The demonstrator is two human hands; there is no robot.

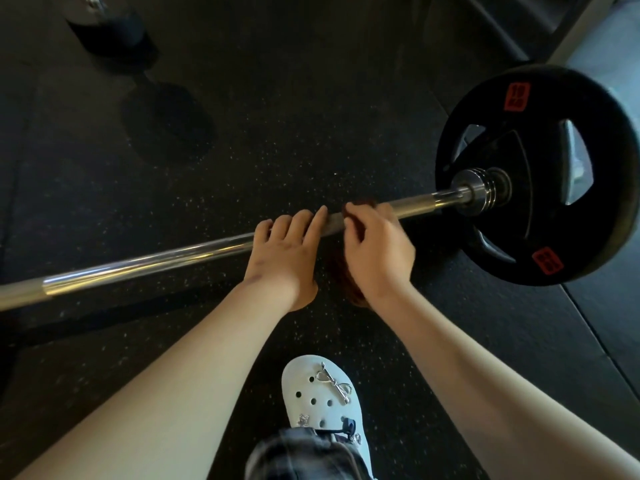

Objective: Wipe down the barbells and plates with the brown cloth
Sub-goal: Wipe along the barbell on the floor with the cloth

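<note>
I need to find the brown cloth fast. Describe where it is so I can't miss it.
Start at the black weight plate at the right end of the chrome barbell and follow the bar leftward to the right hand. The brown cloth is bunched under that hand, draped over the bar and hanging below it, the only rust-brown thing against the dark speckled floor.

dark speckled rubber floor point(277, 98) fills the view; a paler floor strip point(616, 46) lies at two o'clock, a black weight point(110, 29) at eleven.
</note>
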